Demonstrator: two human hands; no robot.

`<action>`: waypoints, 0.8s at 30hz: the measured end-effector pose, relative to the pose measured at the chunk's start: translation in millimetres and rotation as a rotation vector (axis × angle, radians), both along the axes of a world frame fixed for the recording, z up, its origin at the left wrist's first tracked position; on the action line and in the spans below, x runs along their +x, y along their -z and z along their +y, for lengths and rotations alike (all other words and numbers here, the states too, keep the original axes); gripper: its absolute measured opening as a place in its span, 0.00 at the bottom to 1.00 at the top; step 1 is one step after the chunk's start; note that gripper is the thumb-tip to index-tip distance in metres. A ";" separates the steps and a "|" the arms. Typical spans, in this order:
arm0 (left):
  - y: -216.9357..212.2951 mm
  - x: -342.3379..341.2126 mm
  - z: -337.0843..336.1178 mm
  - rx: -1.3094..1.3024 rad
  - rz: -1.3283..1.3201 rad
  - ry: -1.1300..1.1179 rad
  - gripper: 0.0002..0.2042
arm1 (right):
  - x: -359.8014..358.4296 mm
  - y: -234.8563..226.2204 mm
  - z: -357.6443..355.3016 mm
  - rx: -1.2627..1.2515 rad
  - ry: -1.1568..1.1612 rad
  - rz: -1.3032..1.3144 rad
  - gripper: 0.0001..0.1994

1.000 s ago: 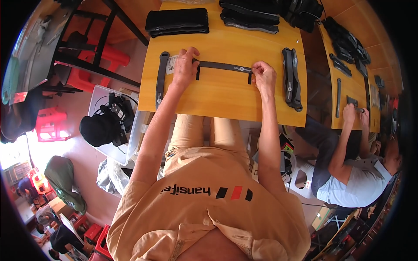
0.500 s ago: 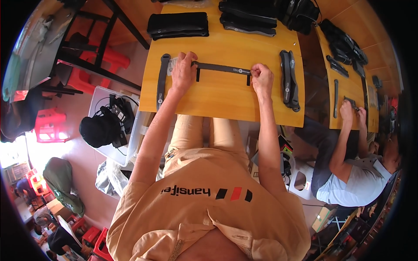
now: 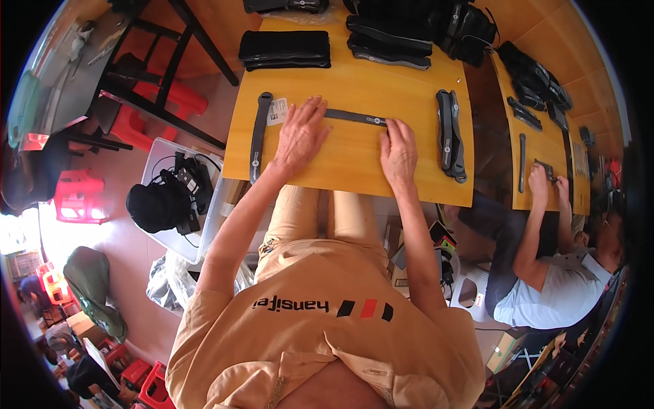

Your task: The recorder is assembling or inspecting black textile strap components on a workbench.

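Observation:
A dark grey strap (image 3: 355, 117) with a pale printed mark lies crosswise on the yellow wooden table (image 3: 340, 160). My left hand (image 3: 300, 140) rests flat over its left end with fingers stretched out, hiding that end. At the other end is my right hand (image 3: 398, 153), its fingers bent and close together on the strap; the thumb side partly hides the grip. A second grey strap (image 3: 258, 140) lies lengthwise to the left, beside a white label (image 3: 277, 112). Several similar straps (image 3: 447, 136) lie bunched along the right edge.
Folded black fabric pieces (image 3: 284, 49) and more black stacks (image 3: 388, 41) line the table's far side. A white bin (image 3: 174, 238) of black items stands on the floor at left. To the right, a co-worker (image 3: 545, 286) handles a dark piece at another table (image 3: 531, 153).
My left hand has flattened over the strap's left end and shifted right. My right hand has moved slightly left and nearer. The two short black tabs below the strap no longer show.

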State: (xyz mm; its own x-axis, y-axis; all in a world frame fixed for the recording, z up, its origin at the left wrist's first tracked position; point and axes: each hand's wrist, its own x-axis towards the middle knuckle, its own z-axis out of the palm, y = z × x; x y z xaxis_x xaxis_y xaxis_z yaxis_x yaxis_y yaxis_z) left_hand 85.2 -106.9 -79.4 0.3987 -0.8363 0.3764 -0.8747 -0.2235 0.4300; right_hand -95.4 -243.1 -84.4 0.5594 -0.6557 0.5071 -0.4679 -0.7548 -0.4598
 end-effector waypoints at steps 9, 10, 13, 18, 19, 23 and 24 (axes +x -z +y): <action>13.3 -0.6 10.5 0.280 -0.118 0.076 0.32 | -5.2 11.0 6.3 -0.108 -0.099 0.399 0.25; 14.2 1.2 10.6 0.282 -0.113 0.083 0.32 | -6.4 12.1 3.8 -0.113 -0.102 0.395 0.25; 19.5 4.5 13.9 0.256 -0.126 0.091 0.33 | -10.7 17.8 -2.8 -0.118 -0.136 0.382 0.24; 23.1 8.7 17.0 0.222 -0.077 0.127 0.33 | -17.0 17.3 -4.5 -0.008 -0.210 0.332 0.24; 20.2 8.9 17.4 0.213 -0.054 0.165 0.33 | -17.4 14.1 -4.7 0.004 -0.220 0.341 0.25; 5.6 3.7 29.4 0.091 -0.055 -0.015 0.35 | -19.1 6.9 4.5 -0.109 -0.197 0.305 0.25; 0.1 5.2 34.3 0.090 -0.058 -0.019 0.35 | -18.1 6.5 4.6 -0.111 -0.191 0.224 0.24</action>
